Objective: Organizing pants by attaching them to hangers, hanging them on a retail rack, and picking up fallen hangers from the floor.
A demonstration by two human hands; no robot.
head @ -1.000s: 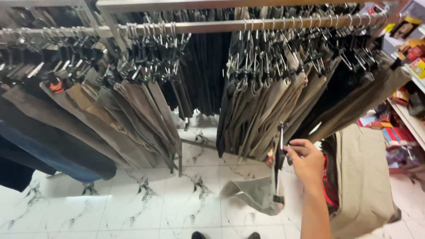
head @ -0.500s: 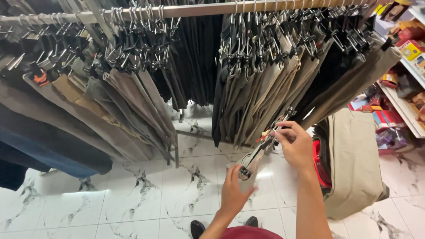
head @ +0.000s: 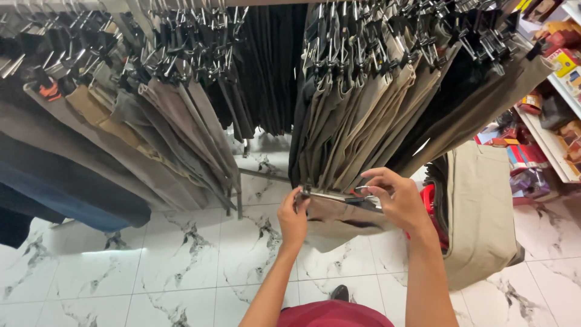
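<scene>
My left hand (head: 293,219) and my right hand (head: 396,200) hold a metal clip hanger (head: 339,196) level between them, one hand at each end. A pair of beige trousers (head: 345,221) hangs from the hanger's clips, below my fingers. Right behind it, several beige and grey trousers (head: 357,115) hang on clip hangers from a rail. Over my right forearm lies a stack of more beige trousers (head: 481,212) with a red hanger (head: 431,206) showing at its edge.
A second group of grey, brown and blue trousers (head: 121,145) hangs on the left, with black trousers (head: 272,66) at the back middle. Shelves with coloured packages (head: 551,72) stand on the right. The floor is white marble tile (head: 139,272). My shoe tip (head: 340,293) shows below.
The hanger, held upright by my right hand alone a second ago, now lies level between both hands. My left hand came up and took its left end. The view tilted down.
</scene>
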